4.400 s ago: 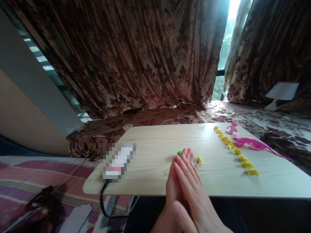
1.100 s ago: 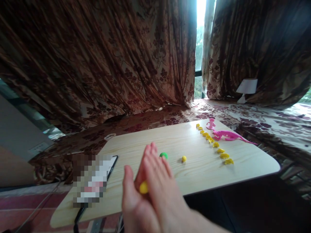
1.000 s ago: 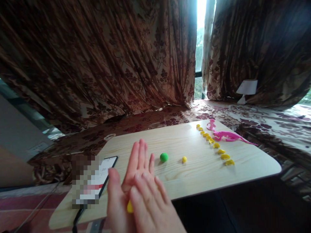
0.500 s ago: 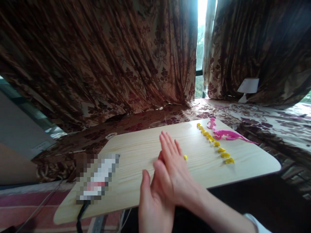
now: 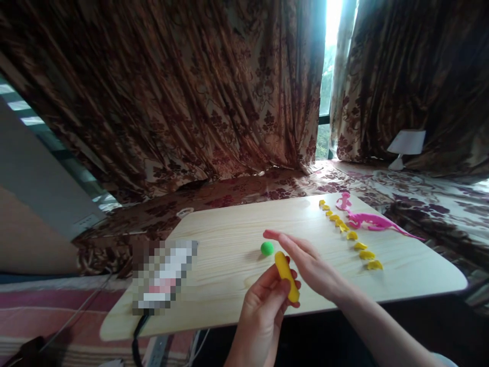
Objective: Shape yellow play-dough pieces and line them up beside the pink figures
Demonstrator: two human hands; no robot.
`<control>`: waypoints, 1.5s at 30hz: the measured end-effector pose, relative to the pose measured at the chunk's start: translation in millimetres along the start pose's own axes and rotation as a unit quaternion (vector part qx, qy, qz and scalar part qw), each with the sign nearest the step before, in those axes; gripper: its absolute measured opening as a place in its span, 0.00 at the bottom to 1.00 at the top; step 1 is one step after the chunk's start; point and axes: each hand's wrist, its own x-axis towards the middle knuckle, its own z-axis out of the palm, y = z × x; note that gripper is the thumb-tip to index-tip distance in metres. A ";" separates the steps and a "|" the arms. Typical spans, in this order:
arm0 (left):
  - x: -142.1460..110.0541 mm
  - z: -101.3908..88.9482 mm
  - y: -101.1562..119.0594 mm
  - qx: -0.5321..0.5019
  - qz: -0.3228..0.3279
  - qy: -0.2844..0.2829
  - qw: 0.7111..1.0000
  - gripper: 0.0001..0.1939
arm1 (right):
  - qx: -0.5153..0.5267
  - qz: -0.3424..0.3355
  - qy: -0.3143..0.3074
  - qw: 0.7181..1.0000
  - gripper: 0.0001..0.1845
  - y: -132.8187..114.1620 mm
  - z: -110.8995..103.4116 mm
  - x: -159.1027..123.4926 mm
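A short, thick roll of yellow modelling clay (image 5: 286,276) is held tilted between the thumb and fingers of my left hand (image 5: 263,300), over the near side of the table. Just right of it, my right hand (image 5: 309,260) is flat with its fingers stretched out, holding nothing. Beyond the roll, a green ball (image 5: 267,248) rests on the tabletop. To the right runs a slanting row of several small curved yellow pieces (image 5: 352,235).
The pale wooden table (image 5: 217,229) carries a pink lizard-like figure (image 5: 370,221) and a smaller pink figure (image 5: 344,201) at the far right. A pixelated object (image 5: 168,272) with a black cable (image 5: 136,336) lies at left. A white lamp (image 5: 407,142) stands behind.
My palms, pressed together before, have come apart. The yellow roll now shows in my left hand, and my right hand has shifted right. The green ball has come into sight.
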 end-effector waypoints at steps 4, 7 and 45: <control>0.6 -5.4 10.7 0.029 -0.017 0.039 0.999 0.16 | 0.048 0.044 -0.109 0.992 0.17 -12.7 -20.3 -8.8; 1.1 -8.1 12.2 0.041 -0.012 0.050 0.998 0.14 | 0.049 0.042 -0.122 0.990 0.14 -10.9 -23.9 -7.4; 104.7 -84.8 -0.8 0.638 0.258 0.055 0.723 0.12 | -0.131 -0.028 -0.079 0.988 0.12 84.8 18.6 61.5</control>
